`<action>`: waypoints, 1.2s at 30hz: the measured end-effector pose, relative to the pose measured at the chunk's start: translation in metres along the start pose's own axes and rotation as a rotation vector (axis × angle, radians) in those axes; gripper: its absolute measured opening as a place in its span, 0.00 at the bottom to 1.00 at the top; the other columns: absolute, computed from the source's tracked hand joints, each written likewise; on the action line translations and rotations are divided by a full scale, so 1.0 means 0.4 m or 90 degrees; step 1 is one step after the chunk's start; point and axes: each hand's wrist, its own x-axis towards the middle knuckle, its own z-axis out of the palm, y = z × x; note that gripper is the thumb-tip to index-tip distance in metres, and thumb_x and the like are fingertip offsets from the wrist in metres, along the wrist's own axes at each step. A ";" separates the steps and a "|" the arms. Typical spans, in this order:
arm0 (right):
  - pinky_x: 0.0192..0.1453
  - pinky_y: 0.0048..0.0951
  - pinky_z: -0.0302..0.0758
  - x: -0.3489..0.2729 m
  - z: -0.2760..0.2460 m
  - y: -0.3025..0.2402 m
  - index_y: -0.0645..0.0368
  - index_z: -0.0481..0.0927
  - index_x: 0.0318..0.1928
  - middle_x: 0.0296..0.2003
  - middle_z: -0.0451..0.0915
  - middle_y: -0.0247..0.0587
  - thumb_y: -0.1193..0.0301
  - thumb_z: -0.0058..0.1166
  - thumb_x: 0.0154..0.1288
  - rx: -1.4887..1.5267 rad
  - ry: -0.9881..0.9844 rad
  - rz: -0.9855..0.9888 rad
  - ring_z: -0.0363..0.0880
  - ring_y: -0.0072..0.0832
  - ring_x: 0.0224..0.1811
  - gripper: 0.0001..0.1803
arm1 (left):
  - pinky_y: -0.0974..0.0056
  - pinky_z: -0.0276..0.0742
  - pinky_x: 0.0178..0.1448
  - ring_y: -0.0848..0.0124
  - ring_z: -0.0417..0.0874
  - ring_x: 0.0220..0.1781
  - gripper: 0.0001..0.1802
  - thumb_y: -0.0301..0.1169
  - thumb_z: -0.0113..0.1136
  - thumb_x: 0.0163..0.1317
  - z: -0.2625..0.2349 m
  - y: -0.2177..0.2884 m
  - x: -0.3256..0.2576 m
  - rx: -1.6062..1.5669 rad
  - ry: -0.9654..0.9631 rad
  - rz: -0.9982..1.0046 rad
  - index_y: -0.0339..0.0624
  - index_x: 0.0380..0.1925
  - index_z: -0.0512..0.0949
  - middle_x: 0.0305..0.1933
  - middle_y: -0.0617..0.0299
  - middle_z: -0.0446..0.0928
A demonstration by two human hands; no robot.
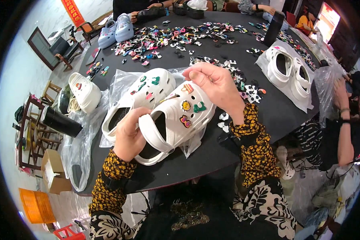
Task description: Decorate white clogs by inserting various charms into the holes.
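Left hand (128, 136) nearest, fingers curled round heel strap of white clog (176, 120), holding it tilted just above black table (212, 148) edge. Right hand (216, 86) at clog's toe, fingers pinched on small orange charm (187, 88). Second white clog (142, 98) just beside, on clear plastic bag (120, 82). Loose charms (180, 36) scattered further back. White pair (288, 70) right.
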 end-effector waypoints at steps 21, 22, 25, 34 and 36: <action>0.49 0.23 0.77 -0.026 -0.007 0.118 0.68 0.83 0.44 0.39 0.84 0.38 0.73 0.51 0.70 0.052 0.008 0.110 0.81 0.21 0.42 0.11 | 0.69 0.78 0.44 0.74 0.82 0.37 0.20 0.18 0.50 0.67 -0.005 0.065 0.000 0.068 0.143 -0.095 0.33 0.60 0.71 0.35 0.57 0.81; 0.49 0.23 0.77 -0.024 -0.008 0.118 0.68 0.83 0.45 0.38 0.85 0.39 0.73 0.51 0.70 0.048 0.033 0.089 0.82 0.20 0.41 0.11 | 0.70 0.77 0.43 0.74 0.81 0.37 0.19 0.20 0.50 0.68 -0.009 0.076 -0.006 0.014 0.155 -0.110 0.32 0.58 0.72 0.35 0.58 0.81; 0.48 0.23 0.78 -0.022 -0.015 0.117 0.67 0.83 0.45 0.38 0.85 0.39 0.72 0.51 0.70 0.069 0.067 0.119 0.81 0.20 0.42 0.12 | 0.70 0.75 0.44 0.73 0.80 0.38 0.17 0.31 0.47 0.73 -0.016 0.098 -0.015 -0.119 0.068 -0.187 0.29 0.53 0.75 0.36 0.59 0.80; 0.48 0.24 0.78 -0.026 -0.011 0.120 0.67 0.83 0.45 0.39 0.86 0.39 0.72 0.52 0.70 0.022 0.051 0.112 0.82 0.20 0.42 0.12 | 0.60 0.76 0.57 0.66 0.79 0.54 0.24 0.38 0.55 0.70 0.083 0.122 0.076 -0.615 -0.120 -0.417 0.30 0.58 0.70 0.56 0.55 0.76; 0.48 0.24 0.78 -0.027 -0.010 0.119 0.67 0.83 0.45 0.39 0.86 0.39 0.72 0.52 0.70 0.003 0.044 0.111 0.82 0.20 0.42 0.12 | 0.62 0.79 0.54 0.71 0.81 0.49 0.19 0.33 0.59 0.67 0.107 0.119 0.103 -0.727 -0.118 -0.455 0.35 0.55 0.73 0.51 0.60 0.79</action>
